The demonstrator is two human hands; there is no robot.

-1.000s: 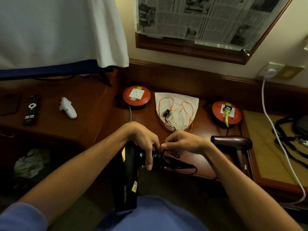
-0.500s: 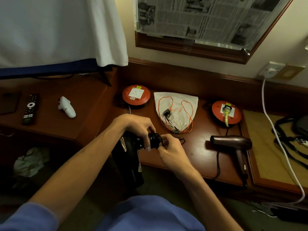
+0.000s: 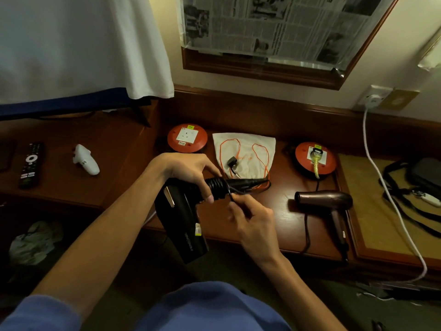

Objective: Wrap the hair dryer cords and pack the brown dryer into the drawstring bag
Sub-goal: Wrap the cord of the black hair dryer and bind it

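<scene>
Spanning the scene from left to right is a dark reddish wooden desk (image 3: pixel 274 216) set against the far wall. On its far middle lies a cream cloth drawstring bag with an orange cord (image 3: pixel 245 151), flat and apparently unfilled, with a small black plug (image 3: pixel 231 162) resting on it. Round red socket reels sit to either side, one on the left (image 3: pixel 186 138) and one on the right (image 3: pixel 314 158).

Held over the near edge of the desk is a black plastic hair dryer (image 3: pixel 183 223), barrel hanging down toward the person and handle pointing right. The left hand (image 3: pixel 188 172) grips the handle, fingers curled over it and pressing on the coils of black cord (image 3: pixel 218 187) wound there. The right hand (image 3: pixel 250 216), just nearer, pinches the loose run of that cord between fingertips, drawing it under the handle.

To the right, the brown metallic hair dryer (image 3: pixel 324 199) lies on the desk, well apart from both hands and from the bag, its dark lead (image 3: pixel 306 235) trailing unwrapped toward the near edge.

My judgement is that the black dryer's wrap is close to finished. The risk is the coils springing loose if the left fingers lift before the end is tucked. The plug on the bag could also snag the orange cord as the remaining slack is pulled in.
</scene>
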